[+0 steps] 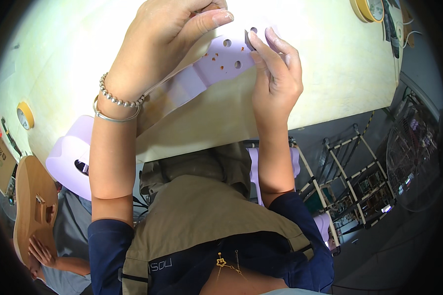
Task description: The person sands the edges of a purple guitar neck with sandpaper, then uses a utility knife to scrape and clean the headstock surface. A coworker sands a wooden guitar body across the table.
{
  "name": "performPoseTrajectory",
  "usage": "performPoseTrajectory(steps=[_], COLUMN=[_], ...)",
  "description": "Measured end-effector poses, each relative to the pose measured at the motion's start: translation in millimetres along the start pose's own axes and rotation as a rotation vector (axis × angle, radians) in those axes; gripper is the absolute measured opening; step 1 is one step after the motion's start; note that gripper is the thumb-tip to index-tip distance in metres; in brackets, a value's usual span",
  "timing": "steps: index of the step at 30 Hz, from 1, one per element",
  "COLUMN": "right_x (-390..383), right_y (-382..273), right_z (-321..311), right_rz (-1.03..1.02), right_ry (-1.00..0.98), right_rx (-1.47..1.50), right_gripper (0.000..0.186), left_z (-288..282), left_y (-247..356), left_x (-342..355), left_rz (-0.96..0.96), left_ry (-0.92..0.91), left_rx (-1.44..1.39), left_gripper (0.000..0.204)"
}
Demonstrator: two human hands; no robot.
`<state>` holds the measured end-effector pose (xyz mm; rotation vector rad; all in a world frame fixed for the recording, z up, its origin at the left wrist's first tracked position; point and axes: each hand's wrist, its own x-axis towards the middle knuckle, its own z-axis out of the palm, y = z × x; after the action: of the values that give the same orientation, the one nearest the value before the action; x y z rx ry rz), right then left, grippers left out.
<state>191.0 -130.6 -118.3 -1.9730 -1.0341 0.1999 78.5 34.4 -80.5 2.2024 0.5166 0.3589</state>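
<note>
Two bare hands, the left hand and right hand, reach over one lilac guitar; pale lettering marks a navy shirt. Its lilac headstock lies at the right fingertips, slightly parted; left fingers curl near the thumb, though I can't tell either hand's grip.

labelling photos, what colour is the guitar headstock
Mostly pale purple; the guitar headstock shows best in the head view.

Bare, white-dusted left hand: thumb pointed right, fingers curled | bare right hand: fingers were bent, apart | bare forearms: reached forward
</note>
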Motion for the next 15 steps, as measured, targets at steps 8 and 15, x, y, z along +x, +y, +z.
performPoseTrajectory(steps=[8,15], right_x=[2.7,-0.9], right_y=[4.5,2.3], right_z=[-6.3,-2.3], right_rz=[0.019,-0.007], right_ry=[-0.056,-0.031], right_rx=[0.038,-0.061], right_gripper=[0.036,0.036], left_z=[0.7,1.3], left_y=[0.3,-2.2], left_x=[0.1,-0.2], left_rz=[-0.082,-0.016], left_ry=[-0.043,-0.013], left_rx=[-0.042,-0.006], left_gripper=[0.027,0.024])
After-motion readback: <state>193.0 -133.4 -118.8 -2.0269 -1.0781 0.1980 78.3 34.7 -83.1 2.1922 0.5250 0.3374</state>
